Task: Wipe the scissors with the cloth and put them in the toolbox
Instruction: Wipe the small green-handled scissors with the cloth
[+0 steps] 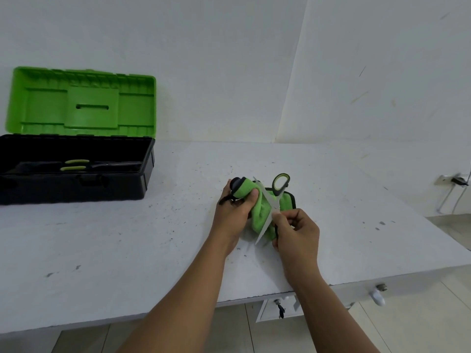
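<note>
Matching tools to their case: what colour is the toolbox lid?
Bright green, over a black base; the toolbox lid shows in the head view.

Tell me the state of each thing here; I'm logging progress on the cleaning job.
toolbox: lid open, upright; a tool with green handles lies inside
scissors: blades apart, out of the box, held above the table
cloth: bunched round one scissor handle
left hand: grips the cloth-wrapped handle
right hand: pinches a blade
</note>
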Demonstrator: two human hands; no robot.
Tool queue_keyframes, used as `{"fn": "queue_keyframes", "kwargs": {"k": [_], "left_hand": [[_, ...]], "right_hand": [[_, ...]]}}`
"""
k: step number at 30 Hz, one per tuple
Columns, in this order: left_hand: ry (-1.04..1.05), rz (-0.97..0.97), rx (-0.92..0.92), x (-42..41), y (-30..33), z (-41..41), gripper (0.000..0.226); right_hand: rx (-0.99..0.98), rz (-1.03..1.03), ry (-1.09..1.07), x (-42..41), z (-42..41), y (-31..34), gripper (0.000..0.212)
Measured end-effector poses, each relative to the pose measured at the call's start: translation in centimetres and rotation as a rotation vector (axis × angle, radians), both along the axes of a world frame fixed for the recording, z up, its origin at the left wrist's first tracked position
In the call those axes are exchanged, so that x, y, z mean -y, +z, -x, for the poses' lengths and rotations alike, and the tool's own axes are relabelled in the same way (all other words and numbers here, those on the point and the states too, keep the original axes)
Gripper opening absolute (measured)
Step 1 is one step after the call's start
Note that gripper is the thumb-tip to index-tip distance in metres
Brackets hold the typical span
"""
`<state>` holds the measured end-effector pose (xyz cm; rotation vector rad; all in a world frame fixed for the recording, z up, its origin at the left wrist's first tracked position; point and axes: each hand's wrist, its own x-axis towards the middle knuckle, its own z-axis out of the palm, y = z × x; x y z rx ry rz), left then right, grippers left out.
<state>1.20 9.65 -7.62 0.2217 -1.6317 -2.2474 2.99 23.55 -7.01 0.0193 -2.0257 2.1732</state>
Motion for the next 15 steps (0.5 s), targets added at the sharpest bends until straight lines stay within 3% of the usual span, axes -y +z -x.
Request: {"fn": "queue_keyframes", "kwargs": {"k": [5, 8, 10, 15], "left_hand": [[-0.102, 0.023, -0.024, -0.1, 0.2, -0.4, 0.034], [-0.096, 0.017, -0.009, 0.0, -0.2, -0.1, 0.057], [-0.013, -0.053, 0.011, 0.0, -0.4, 0.1, 0.072], [0.064, -0.235, -0.005, 0.0, -0.6, 0.9, 0.078]], "right_hand": [[-0.021, -0.1, 0.011, 0.3, 0.1, -0.2, 0.02], [-0.056, -0.189, 0.026, 0.4, 0.1, -0.2, 0.019], [-0.091, -0.258, 0.046, 0.6, -0.1, -0.1, 0.018], [-0.095, -0.285, 0.076, 0.7, -0.1, -0.1, 0.019]]}}
